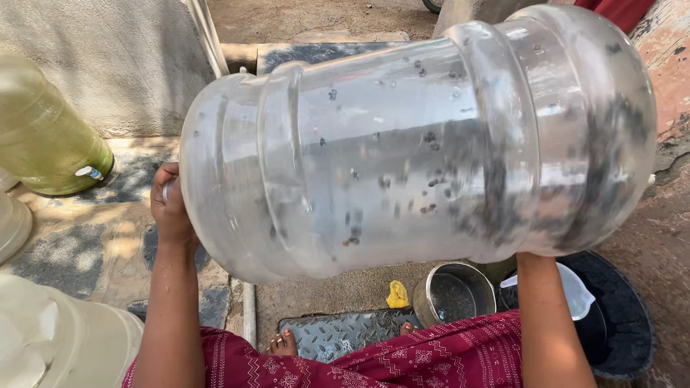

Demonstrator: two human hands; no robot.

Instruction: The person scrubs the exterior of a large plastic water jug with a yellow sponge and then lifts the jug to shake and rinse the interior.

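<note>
1. Outdoor stone-paved yard (pixel 108 237), plastered wall behind, sunlit.
2. Big clear plastic water jug (pixel 417 144) fills the view, held sideways in the air between both hands, blurred, dark specks and water inside; looks like the rinse-and-shake step.
3. Green-tinted jug (pixel 43 129) lies at left, well apart.
4. Black tub (pixel 625 316) lower right, steel pot (pixel 453 293) just beside it.
5. Left hand (pixel 171 208) spread flat, pressed on the jug's base end.
6. Right hand hidden under the jug; grip cannot be told.
7. Yellow scrub pad (pixel 397 294) on the ground.
8. Judgement: tipping out needs a firm two-handed hold.
</note>
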